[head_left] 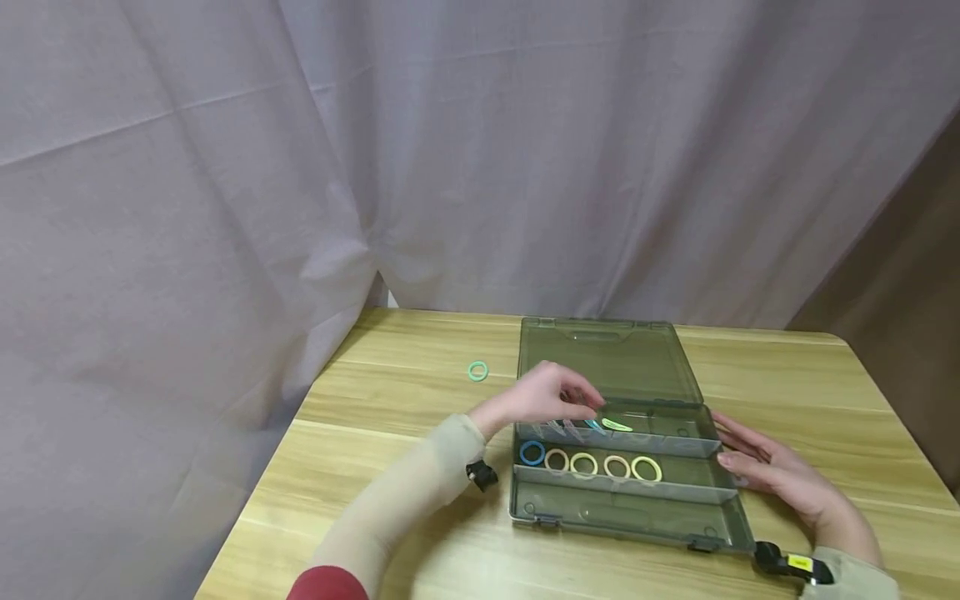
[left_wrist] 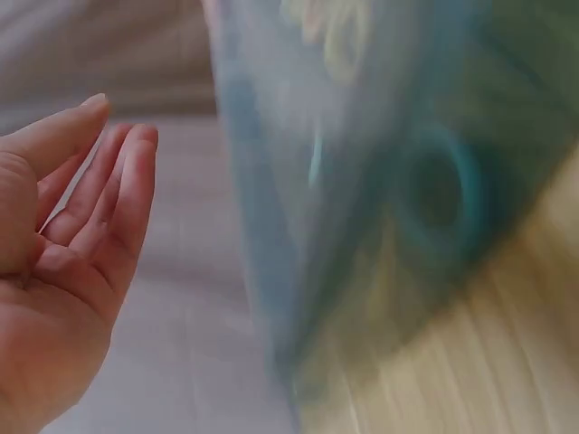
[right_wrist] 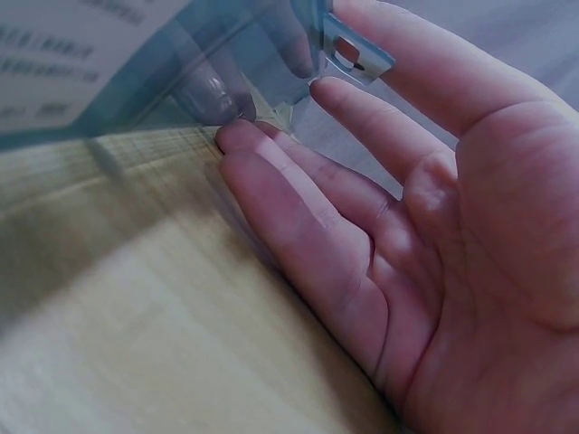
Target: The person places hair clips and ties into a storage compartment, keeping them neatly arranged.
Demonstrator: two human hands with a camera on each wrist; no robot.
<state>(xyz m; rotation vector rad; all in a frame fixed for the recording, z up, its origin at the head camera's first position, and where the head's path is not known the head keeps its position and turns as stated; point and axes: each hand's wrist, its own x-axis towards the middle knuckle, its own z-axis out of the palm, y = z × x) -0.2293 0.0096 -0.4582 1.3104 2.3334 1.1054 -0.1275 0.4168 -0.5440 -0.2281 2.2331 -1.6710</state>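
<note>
A transparent grey storage box (head_left: 622, 533) lies with its lid (head_left: 645, 367) folded back. My left hand (head_left: 551, 393) hovers over its back compartment with nothing visible between thumb and fingers; the left wrist view shows this hand (left_wrist: 81, 235) with its fingers lightly bent. Below it are several hair clips, among them a blue clip (head_left: 595, 427) and a yellow-green clip (head_left: 617, 425). Several ring-shaped hair ties lie in a row in the middle compartment, from a blue ring (head_left: 532, 453) to a yellow ring (head_left: 647, 469). My right hand (head_left: 787, 475) touches the box's right side, fingers extended.
A green ring (head_left: 477, 372) lies on the wooden table (head_left: 360, 467), left of the lid. Grey cloth (head_left: 525, 167) hangs behind the table and along its left side. Latches (head_left: 703, 545) stick out from the box's front edge.
</note>
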